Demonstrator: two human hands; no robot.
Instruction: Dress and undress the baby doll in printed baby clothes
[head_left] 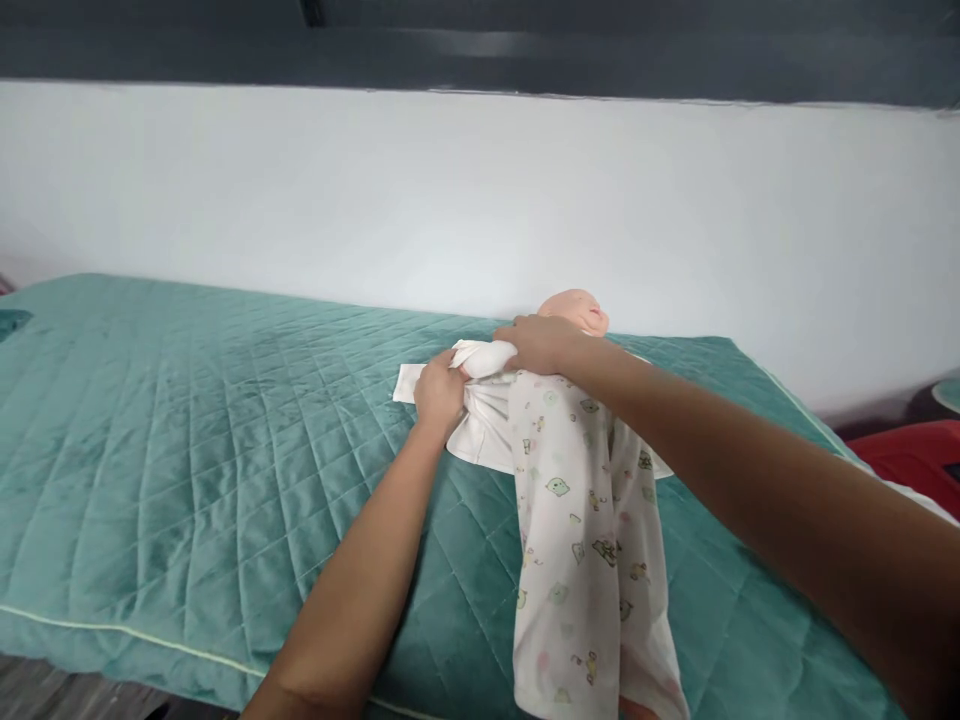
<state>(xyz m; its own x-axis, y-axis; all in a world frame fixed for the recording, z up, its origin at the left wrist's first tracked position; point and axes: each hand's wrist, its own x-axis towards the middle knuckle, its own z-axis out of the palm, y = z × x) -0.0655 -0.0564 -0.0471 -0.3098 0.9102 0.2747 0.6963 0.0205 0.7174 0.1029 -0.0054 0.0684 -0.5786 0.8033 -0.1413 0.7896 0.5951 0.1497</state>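
Observation:
A baby doll (574, 308) lies on its back on the bed, its head towards the wall. It wears pale trousers (566, 540) printed with small animals. A white baby shirt (484, 440) is spread partly under its upper body, and one flat sleeve end sticks out at the left. My left hand (441, 392) is closed on the bunched white sleeve (486, 358); a bit of pink shows beside the fingers, perhaps the doll's hand. Bent over the doll's shoulder, my right hand (541, 343) grips the sleeve's other end. Its wrist hides part of the doll's chest.
A green quilted cover (225, 450) with light piping spreads over the bed. Behind it rises a white wall (375, 190), with a dark overhanging panel (480, 50) above. Something red (911, 450) stands past the right edge.

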